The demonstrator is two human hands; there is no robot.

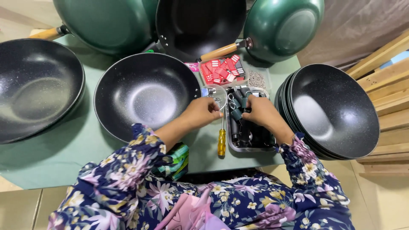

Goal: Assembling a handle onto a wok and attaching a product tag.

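Dark handle fitting (237, 114) sits at the tray's (230, 142) 12 o'clock, right hand (263, 113) pinching it, left hand (201, 113) clenched beside, screwdriver (222, 138) parked at 6 o'clock within reach.

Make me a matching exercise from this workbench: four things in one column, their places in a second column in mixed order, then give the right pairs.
Things
1. screwdriver
2. stack of black pans
3. metal tray
4. red and white packets

Places
A. at the right end of the table
B. under the right hand, holding dark handle parts
C. at the back, behind the tray
D. lying between the two forearms, yellow handle toward the person

Pairs: 1-D, 2-A, 3-B, 4-C
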